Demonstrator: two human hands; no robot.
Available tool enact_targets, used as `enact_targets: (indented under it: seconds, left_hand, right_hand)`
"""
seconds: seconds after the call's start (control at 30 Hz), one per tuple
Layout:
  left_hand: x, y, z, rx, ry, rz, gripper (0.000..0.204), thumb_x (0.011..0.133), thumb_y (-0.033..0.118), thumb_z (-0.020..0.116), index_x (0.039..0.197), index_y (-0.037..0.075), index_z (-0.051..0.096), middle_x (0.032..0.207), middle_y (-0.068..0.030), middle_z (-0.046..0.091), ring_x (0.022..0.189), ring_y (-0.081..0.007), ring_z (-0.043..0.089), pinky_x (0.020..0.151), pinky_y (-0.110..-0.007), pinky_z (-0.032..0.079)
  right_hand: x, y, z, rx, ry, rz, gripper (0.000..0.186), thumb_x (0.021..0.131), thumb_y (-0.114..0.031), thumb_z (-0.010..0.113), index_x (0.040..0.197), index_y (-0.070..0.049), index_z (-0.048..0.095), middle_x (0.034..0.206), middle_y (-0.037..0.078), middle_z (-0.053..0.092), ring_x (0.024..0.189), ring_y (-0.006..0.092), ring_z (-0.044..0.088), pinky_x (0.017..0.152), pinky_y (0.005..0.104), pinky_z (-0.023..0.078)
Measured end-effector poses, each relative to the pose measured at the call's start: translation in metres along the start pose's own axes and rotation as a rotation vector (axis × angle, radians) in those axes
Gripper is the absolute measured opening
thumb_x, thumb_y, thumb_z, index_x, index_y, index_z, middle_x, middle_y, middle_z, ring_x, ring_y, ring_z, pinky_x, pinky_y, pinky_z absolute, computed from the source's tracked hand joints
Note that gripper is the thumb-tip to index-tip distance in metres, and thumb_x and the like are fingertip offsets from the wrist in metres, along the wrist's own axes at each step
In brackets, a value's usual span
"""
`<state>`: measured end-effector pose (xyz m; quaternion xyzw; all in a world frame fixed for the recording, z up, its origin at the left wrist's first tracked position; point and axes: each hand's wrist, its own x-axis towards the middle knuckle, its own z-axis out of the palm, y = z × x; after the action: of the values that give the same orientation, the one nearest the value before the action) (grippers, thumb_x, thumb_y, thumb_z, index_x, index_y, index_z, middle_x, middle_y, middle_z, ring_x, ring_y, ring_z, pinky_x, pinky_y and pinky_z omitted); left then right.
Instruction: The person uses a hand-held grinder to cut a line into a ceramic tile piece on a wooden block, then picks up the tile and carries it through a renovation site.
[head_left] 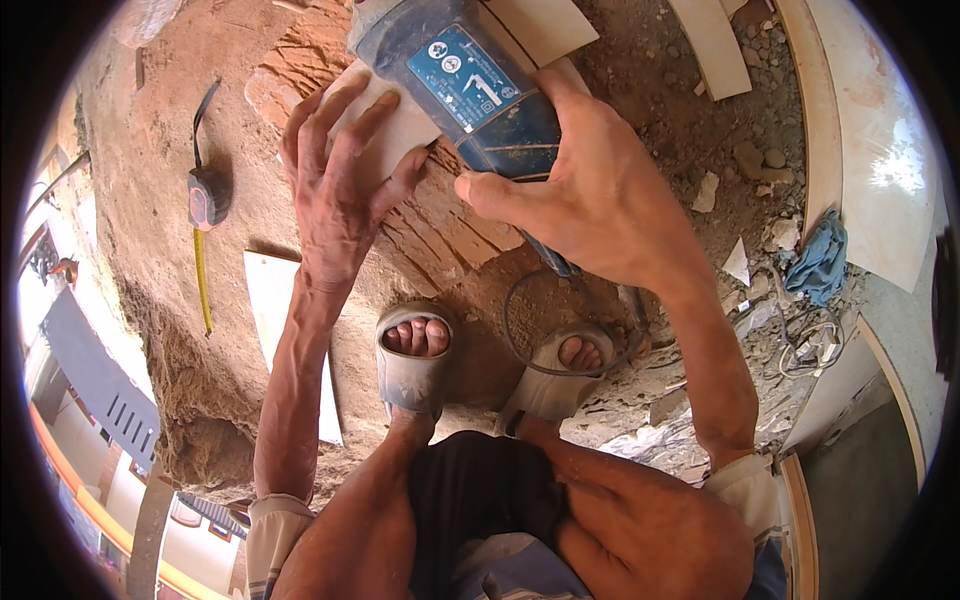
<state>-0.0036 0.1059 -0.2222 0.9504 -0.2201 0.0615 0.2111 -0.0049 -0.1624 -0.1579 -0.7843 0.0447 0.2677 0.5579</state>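
Observation:
A blue angle grinder (510, 140) with a grey front end lies across the top middle. My right hand (610, 190) is wrapped around its rear body, thumb on the near side. My left hand (340, 180) rests with spread fingers on a pale tile piece (395, 150), holding it down against a reddish, grooved block (450, 230). The tile runs under the grinder's front end; the disc is hidden from this view. Another pale tile piece (545, 25) shows beyond the grinder. The grinder's dark cord (510, 290) loops down near my right foot.
A tape measure (205, 200), its yellow blade pulled out, lies at the left. A long tile offcut (300, 340) sits beside my left forearm. Rubble, a blue cloth (818, 258) and tangled wires (815, 340) are at the right. My sandalled feet (415, 340) stand close to the block.

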Motion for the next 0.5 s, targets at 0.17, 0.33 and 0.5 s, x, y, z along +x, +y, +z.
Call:
enact_targets:
  seconds: [0.17, 0.33, 0.5]
  left_hand:
    - [-0.0006, -0.0001, 0.0005, -0.008, -0.002, -0.006, 0.068, 0.082, 0.043, 0.093, 0.143, 0.024, 0.07, 0.156, -0.0037, 0.059, 0.147, -0.0358, 0.048, 0.124, -0.053, 0.041]
    - [-0.0012, -0.0006, 0.001, -0.001, 0.009, -0.002, 0.067, 0.083, 0.045, 0.092, 0.143, 0.023, 0.07, 0.156, -0.0036, 0.059, 0.147, -0.0355, 0.048, 0.125, -0.052, 0.041]
    - [-0.001, -0.0018, 0.0034, -0.017, 0.019, -0.002, 0.066, 0.083, 0.046, 0.092, 0.141, 0.023, 0.071, 0.155, -0.0035, 0.06, 0.146, -0.0358, 0.049, 0.125, -0.052, 0.041]
  right_hand:
    - [-0.0026, 0.0037, 0.001, -0.023, 0.022, -0.023, 0.07, 0.083, -0.042, 0.091, 0.128, 0.004, 0.065, 0.104, 0.02, 0.075, 0.093, 0.0307, 0.075, 0.087, 0.0428, 0.06]
    - [-0.0048, 0.0036, 0.0002, -0.019, 0.013, 0.004, 0.069, 0.082, -0.041, 0.092, 0.127, 0.003, 0.065, 0.103, 0.02, 0.074, 0.092, 0.0306, 0.074, 0.086, 0.043, 0.059]
    - [-0.0088, 0.007, -0.0005, -0.016, 0.013, 0.015, 0.071, 0.082, -0.044, 0.091, 0.129, 0.002, 0.064, 0.102, 0.02, 0.074, 0.091, 0.0307, 0.073, 0.086, 0.0431, 0.059]
